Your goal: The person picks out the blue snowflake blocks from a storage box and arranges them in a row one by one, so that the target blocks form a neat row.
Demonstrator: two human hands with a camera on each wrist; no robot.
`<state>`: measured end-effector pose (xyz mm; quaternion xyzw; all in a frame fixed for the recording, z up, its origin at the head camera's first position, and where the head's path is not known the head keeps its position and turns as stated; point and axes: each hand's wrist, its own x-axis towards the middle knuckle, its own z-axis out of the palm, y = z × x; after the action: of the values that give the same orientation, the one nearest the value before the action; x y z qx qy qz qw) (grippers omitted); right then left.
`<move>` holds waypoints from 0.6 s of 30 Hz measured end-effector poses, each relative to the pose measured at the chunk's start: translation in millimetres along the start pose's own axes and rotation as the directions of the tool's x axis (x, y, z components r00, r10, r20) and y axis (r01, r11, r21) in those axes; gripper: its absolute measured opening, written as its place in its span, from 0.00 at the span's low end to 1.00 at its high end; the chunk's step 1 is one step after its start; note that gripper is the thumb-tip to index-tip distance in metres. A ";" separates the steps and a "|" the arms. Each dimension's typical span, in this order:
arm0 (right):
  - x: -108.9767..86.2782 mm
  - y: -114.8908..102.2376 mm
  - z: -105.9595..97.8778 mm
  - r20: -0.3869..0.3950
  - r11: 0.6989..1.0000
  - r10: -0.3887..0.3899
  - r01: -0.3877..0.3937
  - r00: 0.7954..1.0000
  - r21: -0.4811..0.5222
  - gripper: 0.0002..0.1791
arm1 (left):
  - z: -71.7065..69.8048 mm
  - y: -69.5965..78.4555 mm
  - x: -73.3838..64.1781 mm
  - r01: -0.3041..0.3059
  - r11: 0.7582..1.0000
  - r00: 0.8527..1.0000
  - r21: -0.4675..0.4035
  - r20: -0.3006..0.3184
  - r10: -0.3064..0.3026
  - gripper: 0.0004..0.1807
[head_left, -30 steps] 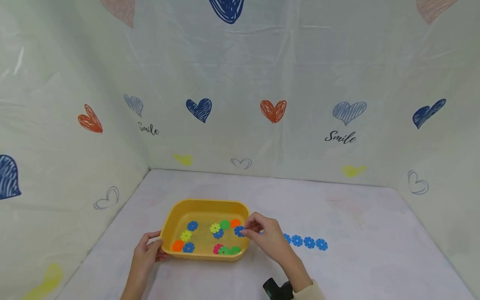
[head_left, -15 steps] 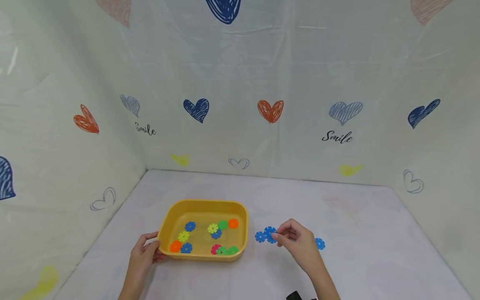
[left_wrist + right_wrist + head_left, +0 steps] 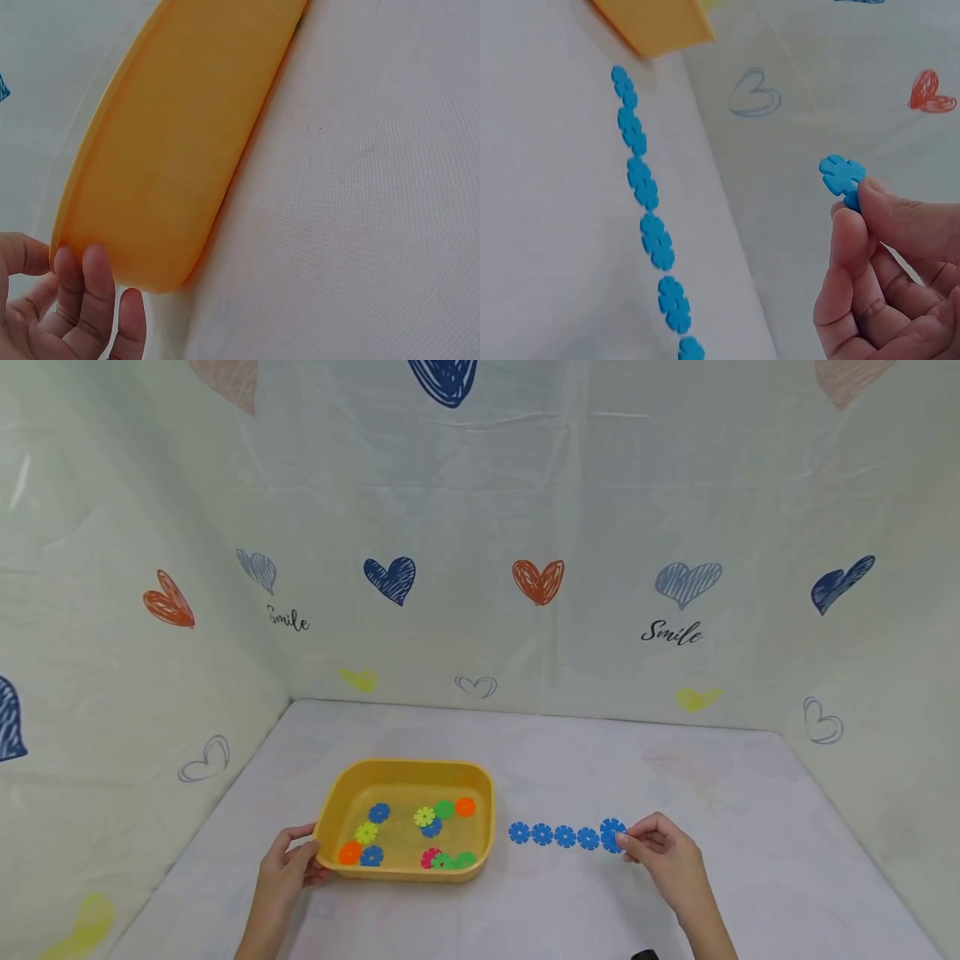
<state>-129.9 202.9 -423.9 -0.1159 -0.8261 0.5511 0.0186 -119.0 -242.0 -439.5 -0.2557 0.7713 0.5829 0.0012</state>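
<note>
A rounded yellow plastic tray (image 3: 405, 875), long axis crosswise, sits lower centre; rightward runs a row of blue flower-shaped plastic discs (image 3: 565, 836). The left hand (image 3: 288, 860) grips the tray's left end; lower right, the right hand (image 3: 663, 852) pinches another blue disc (image 3: 840, 174), jutting upper left.

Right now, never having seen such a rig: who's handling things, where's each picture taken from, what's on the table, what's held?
There is no robot: a person works with two bare hands. The widest picture is taken from the head, looking forward and down; the other two come from the left and right wrists.

On the white table is a yellow tray with small flower-shaped pieces in several colours. The left hand holds the tray at its left side. To the tray's right lies a row of blue pieces. The right hand pinches another blue piece, raised off the table.
</note>
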 end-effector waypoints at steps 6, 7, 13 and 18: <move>7.8 24.3 -18.1 -0.052 0.999 0.027 -0.029 0.998 -0.044 0.12 | -0.2 -0.7 0.7 0.004 1.000 1.000 0.004 -0.004 -0.004 0.22; 9.0 27.5 -21.1 -0.056 0.998 0.038 -0.041 0.998 -0.049 0.12 | -0.1 -0.7 0.8 0.005 1.000 1.000 0.001 -0.003 -0.005 0.22; 18.2 45.3 -38.0 -0.050 0.988 0.122 -0.126 0.991 -0.091 0.12 | 0.4 0.9 -0.4 0.002 1.000 1.000 -0.006 -0.003 -0.002 0.23; 26.1 60.6 -44.3 -0.046 0.983 0.140 -0.145 0.989 -0.111 0.12 | 0.5 0.3 0.3 0.008 1.000 1.000 0.001 -0.005 -0.008 0.23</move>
<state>-137.9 270.7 -464.5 -0.1860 -0.8453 0.5007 -0.0119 -119.6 -241.6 -439.5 -0.2602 0.7705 0.5820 0.0016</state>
